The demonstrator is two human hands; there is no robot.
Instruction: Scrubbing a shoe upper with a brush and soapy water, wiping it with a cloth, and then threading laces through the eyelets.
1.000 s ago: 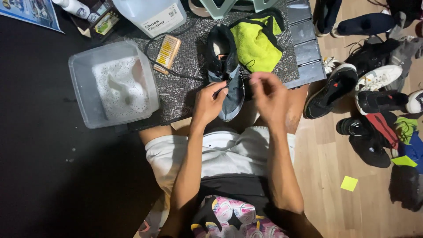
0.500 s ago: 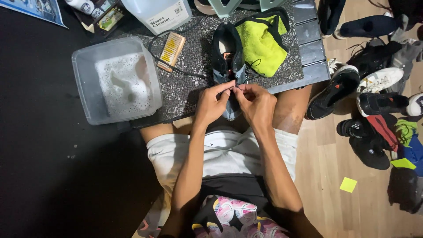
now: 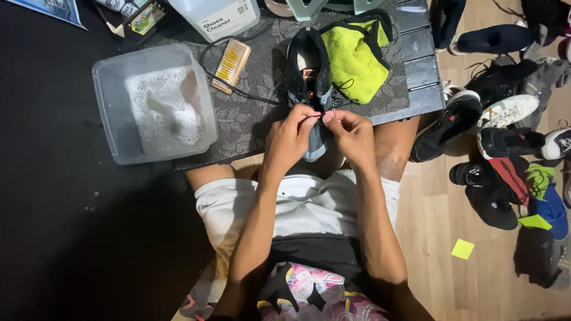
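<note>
A black and grey sneaker (image 3: 309,65) lies toe toward me on a patterned mat (image 3: 256,113). My left hand (image 3: 289,139) and my right hand (image 3: 352,135) meet over its toe end, fingertips pinched together on a thin black shoelace. The lace runs up toward the shoe's eyelets. A yellow-green cloth (image 3: 354,56) lies beside the shoe on its right.
A clear plastic tub (image 3: 113,113) of soapy water stands left of the mat. A wooden brush (image 3: 228,65) and a white cleaner jug (image 3: 217,15) are at the back. Several shoes (image 3: 493,137) are piled on the wood floor at the right, with a yellow sticky note (image 3: 463,248).
My hands, spread apart over the shoe a second ago, have come together over its toe, pinching the lace between the fingertips. The view has shifted slightly.
</note>
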